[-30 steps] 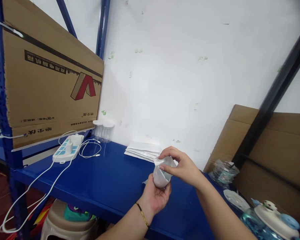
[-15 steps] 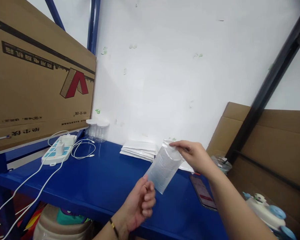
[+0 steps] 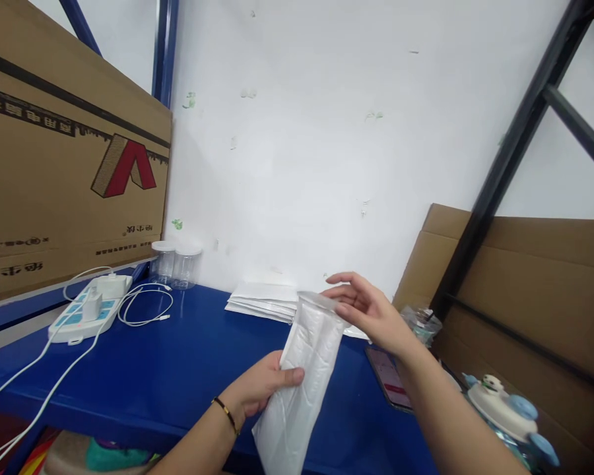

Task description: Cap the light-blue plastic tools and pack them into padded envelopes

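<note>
Clock dial centred on the white pouch (image 3: 304,382), 12 toward the wall (image 3: 287,165). Pouch held up over the near part of the blue tabletop (image 3: 202,356), long axis tilted, upper end toward 1, lower end toward 7. Left hand (image 3: 260,386) closed on the pouch's left side, near mid-length: thumb flat across the front face, fingers passing behind. Grip probably placed there to carry the weight while leaving the upper edge free. Right hand (image 3: 376,316) at 1, partly open, fingers spread and lightly curled, thumb at the pouch's upper right corner; cannot tell whether it pinches the film or only touches it. Its position likely steadies that edge without covering the front. Surface of pouch creased and quilted, which suggests soft padded film that would sag without support. Contents, if any: not discernible. Stack of white envelopes (image 3: 262,302) lies flat at 11, close to the wall, presumably for easy reach beyond the working area. Phone (image 3: 391,379) flat at 3, partly behind the right forearm. Two clear jars (image 3: 185,267) upright at 10, side by side near the wall, perhaps to keep them from knocks. Power strip (image 3: 86,310) between 9 and 10, its white cables running toward the near left edge, apart from both hands.
</note>
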### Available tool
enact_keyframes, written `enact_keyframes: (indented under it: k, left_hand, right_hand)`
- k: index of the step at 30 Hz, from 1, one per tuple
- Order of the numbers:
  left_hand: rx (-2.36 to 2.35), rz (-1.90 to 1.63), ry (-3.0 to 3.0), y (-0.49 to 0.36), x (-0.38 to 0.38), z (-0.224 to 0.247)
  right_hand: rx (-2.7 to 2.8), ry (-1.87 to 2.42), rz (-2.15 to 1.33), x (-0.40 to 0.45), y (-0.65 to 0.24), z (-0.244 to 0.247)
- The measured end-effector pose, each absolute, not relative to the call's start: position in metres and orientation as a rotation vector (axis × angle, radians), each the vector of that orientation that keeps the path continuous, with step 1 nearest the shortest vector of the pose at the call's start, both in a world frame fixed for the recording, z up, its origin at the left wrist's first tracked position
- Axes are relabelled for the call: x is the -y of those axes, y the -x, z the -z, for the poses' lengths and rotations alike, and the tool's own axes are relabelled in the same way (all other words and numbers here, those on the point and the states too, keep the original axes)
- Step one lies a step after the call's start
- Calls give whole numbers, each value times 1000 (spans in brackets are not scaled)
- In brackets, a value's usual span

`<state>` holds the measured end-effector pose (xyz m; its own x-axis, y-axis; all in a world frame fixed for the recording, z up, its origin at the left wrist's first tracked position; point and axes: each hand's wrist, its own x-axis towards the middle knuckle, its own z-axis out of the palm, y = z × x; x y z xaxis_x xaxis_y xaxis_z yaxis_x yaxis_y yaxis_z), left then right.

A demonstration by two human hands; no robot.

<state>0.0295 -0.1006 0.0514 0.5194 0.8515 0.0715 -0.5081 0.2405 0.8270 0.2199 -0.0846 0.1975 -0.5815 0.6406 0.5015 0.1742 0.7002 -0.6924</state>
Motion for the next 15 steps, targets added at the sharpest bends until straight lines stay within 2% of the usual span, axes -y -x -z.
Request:
enact_keyframes:
  k: [2, 7, 11, 15]
  left_hand:
    - [-407, -844, -873, -23, 102, -46]
    - [-365, -607, -792, -17, 110, -33]
    - [-361, -383, -692, -18, 120, -29]
    - [-382, -476, -466, -11, 125, -33]
  right_hand:
    - [2173, 509, -872, 89, -229, -187]
    - [2292, 601, -711, 107, -242, -151]
    - [2352, 638, -729, 116, -242, -123]
    - [2177, 799, -771, 93, -252, -102]
